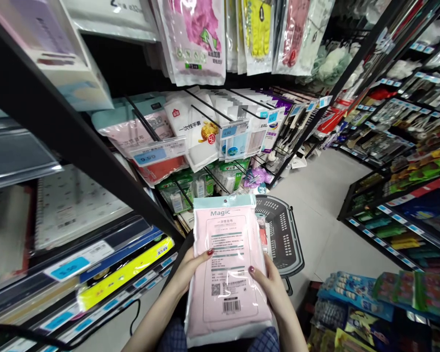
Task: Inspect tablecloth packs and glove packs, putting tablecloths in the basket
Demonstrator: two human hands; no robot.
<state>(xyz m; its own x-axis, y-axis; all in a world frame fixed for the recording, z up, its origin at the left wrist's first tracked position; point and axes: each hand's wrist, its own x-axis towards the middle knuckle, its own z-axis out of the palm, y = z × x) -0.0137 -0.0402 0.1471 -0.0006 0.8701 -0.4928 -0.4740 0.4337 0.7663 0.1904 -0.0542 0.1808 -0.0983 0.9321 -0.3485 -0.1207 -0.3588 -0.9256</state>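
Observation:
A flat pink plastic packet (227,274) labelled "Magic", whose Chinese label reads disposable tablecloth, is held up with its printed side and barcode toward me. My left hand (192,264) grips its left edge, thumb on the front and fingers hidden behind. On the right edge my right hand (269,278) holds it the same way, thumb pressed on the print. Behind the packet, partly covered by it, a dark shopping basket (278,239) stands on the floor with some packaged goods inside.
Hanging hooks ahead carry similar pink packets (139,127), disposable glove packs (196,129) and rubber gloves (257,34). A black shelf post (77,122) slants across the left, beside shelved notebooks (77,205). Snack packets (355,293) lie at lower right, next to the aisle floor (326,215).

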